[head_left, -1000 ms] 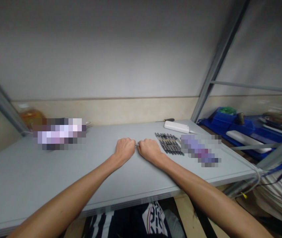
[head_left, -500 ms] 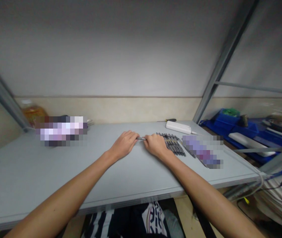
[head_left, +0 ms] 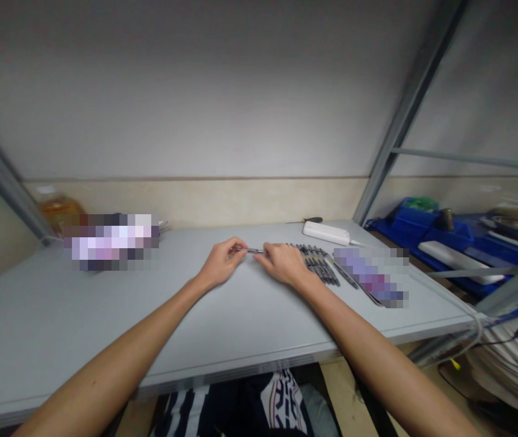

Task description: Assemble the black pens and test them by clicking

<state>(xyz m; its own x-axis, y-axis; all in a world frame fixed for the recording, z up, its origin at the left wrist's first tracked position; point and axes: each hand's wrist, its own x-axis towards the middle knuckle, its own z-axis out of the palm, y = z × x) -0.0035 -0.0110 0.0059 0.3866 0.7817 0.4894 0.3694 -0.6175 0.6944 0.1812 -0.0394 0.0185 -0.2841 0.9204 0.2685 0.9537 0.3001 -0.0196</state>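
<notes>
A slim dark pen (head_left: 255,250) lies level between my hands, just above the desk. My left hand (head_left: 223,261) pinches its left end between thumb and fingers. The fingers of my right hand (head_left: 285,261) close on the other end, with the thumb lowered a little away from it. Beside my right hand a row of several similar dark pens (head_left: 325,269) lies side by side, partly hidden by that hand. A single pen (head_left: 345,273) rests apart, to the right of the row.
On the grey desk (head_left: 222,328), a white power strip (head_left: 327,233) and a screwdriver (head_left: 312,220) lie at the back right. A blurred-out purple item (head_left: 368,276) is at right, another pale bundle (head_left: 113,240) at left by a bottle (head_left: 61,212). Blue trays (head_left: 413,221) stand beyond the metal post.
My hands have drawn slightly apart, so more of the pen shows between them. My left fingers have loosened into a fingertip pinch, and my right thumb has dropped from the pen.
</notes>
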